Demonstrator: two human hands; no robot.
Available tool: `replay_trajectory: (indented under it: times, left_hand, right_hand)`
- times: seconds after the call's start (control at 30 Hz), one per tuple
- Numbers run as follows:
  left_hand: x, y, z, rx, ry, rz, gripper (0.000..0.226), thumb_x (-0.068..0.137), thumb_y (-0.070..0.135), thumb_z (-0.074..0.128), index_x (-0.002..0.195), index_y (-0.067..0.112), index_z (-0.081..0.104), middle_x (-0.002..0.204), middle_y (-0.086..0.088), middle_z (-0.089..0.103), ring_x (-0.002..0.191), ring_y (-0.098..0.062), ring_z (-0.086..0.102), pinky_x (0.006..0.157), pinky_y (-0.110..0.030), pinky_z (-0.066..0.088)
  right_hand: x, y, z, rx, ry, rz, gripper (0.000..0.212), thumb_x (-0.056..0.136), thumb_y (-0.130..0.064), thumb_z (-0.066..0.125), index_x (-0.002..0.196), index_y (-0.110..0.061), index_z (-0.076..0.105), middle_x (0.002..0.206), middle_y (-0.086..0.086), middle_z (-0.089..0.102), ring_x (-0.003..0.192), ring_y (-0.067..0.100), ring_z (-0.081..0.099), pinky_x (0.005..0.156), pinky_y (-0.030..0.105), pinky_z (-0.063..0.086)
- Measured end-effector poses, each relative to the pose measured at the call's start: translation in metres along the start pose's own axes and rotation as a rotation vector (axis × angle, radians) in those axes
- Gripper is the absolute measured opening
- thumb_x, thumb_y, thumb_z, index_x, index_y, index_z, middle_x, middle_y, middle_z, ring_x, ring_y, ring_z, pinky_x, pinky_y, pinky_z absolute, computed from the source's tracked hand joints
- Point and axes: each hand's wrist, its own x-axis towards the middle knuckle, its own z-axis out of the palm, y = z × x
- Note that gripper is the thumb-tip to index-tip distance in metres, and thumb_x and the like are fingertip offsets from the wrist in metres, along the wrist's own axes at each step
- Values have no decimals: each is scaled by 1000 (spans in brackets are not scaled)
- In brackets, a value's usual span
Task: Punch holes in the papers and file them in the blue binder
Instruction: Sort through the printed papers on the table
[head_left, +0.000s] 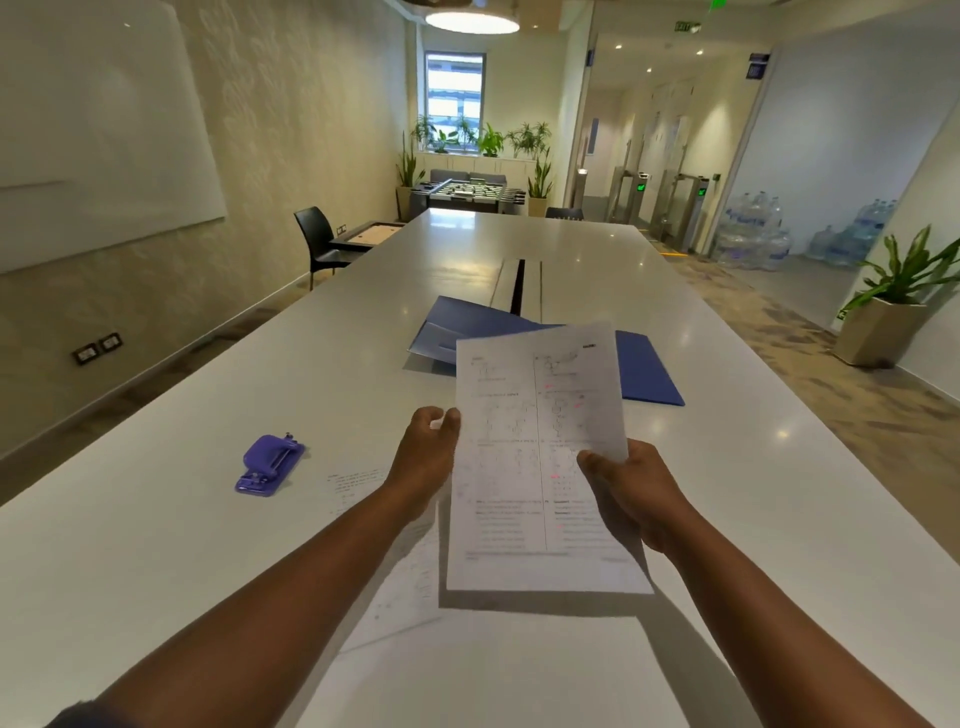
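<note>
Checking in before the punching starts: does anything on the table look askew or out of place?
Only the blue binder: it lies open, its left cover bowed up off the table. Hole punch and held sheet look fine.

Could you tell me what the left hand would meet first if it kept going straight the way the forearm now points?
Probably the open blue binder. The left hand, gripping the sheet of paper, points ahead and slightly right, above the table. Depth is unclear; held high, it might pass over the binder.

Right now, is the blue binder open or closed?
Open: the blue binder lies spread on the table, both covers splayed apart.
</note>
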Motion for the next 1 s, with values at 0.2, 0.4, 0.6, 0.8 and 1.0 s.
replay_trajectory:
  times: [0.2, 0.4, 0.6, 0.8, 1.0]
  left_hand:
    - [10, -47, -63, 857, -3, -142, 54, 90, 34, 57, 142, 23, 48, 145, -7, 45, 135, -34, 39, 105, -46, 41]
    - [5, -65, -103, 1019, -265, -280, 100, 72, 59, 77, 151, 19, 32, 153, -11, 33, 143, -37, 29, 113, -48, 35]
    - [0, -70, -104, 1013, -303, -190, 105, 67, 72, 78, 148, 21, 36, 153, -5, 36, 142, -35, 29, 112, -49, 37]
    - [-4, -68, -100, 885, -228, -219, 99, 65, 56, 88, 143, 18, 39, 141, -9, 40, 140, -32, 31, 109, -43, 42]
    - [3, -66, -97, 1008, -196, -248, 124, 57, 66, 88, 151, 15, 25, 146, -12, 37, 140, -34, 31, 107, -43, 40]
  right_hand:
    - [10, 17, 34, -130, -97, 111, 22, 95, -14, 64, 116, -10, 69, 103, 11, 75, 92, 34, 73, 82, 49, 64]
    - [16, 32, 62, -175, -196, 152, 25, 85, -12, 65, 108, -9, 73, 102, 14, 77, 91, 37, 74, 84, 58, 62]
    - [15, 31, 83, -194, -267, 154, 22, 90, -7, 64, 109, -9, 72, 104, 11, 76, 94, 35, 73, 88, 53, 62]
    - [9, 34, 91, -155, -250, 240, 18, 89, 2, 57, 104, 8, 66, 84, 38, 61, 76, 30, 57, 61, 33, 48]
    - [12, 35, 90, -194, -253, 187, 10, 93, -4, 61, 98, -6, 69, 93, 15, 75, 77, 24, 68, 66, 32, 55]
